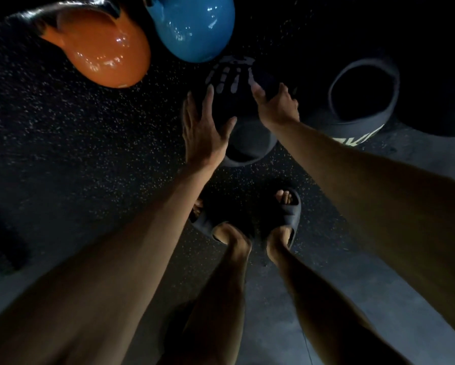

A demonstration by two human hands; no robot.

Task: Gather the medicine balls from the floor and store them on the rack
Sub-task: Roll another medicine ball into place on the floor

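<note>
1. Two bare hands reach down to a black round medicine ball with a grey handprint printed on it (227, 77), which sits low on the dark speckled rubber floor (63, 127), ahead of the person's feet. I cannot tell whether it rests on the floor or is just off it.
2. The left hand (202, 133) lies on the ball's left side, its fingers (210, 97) spread wide and nearly straight against the surface, the thumb out to the right.
3. The right hand (276, 106) is on the ball's right side, thumb pointing up along the surface. Its fingers are lost in the dark, so how far they curl cannot be told.
4. A glossy orange kettlebell with a black handle (107, 54) and a glossy blue kettlebell (194, 27) stand beyond the ball to the left, close together. The blue one is just beside the ball's far edge.
5. A large dark round object with a grey ring and pale lettering (363, 98) sits near the ball on the right.
6. Both feet wear dark slide sandals, the left sandal (208, 222) and the right sandal (287, 214).
</note>
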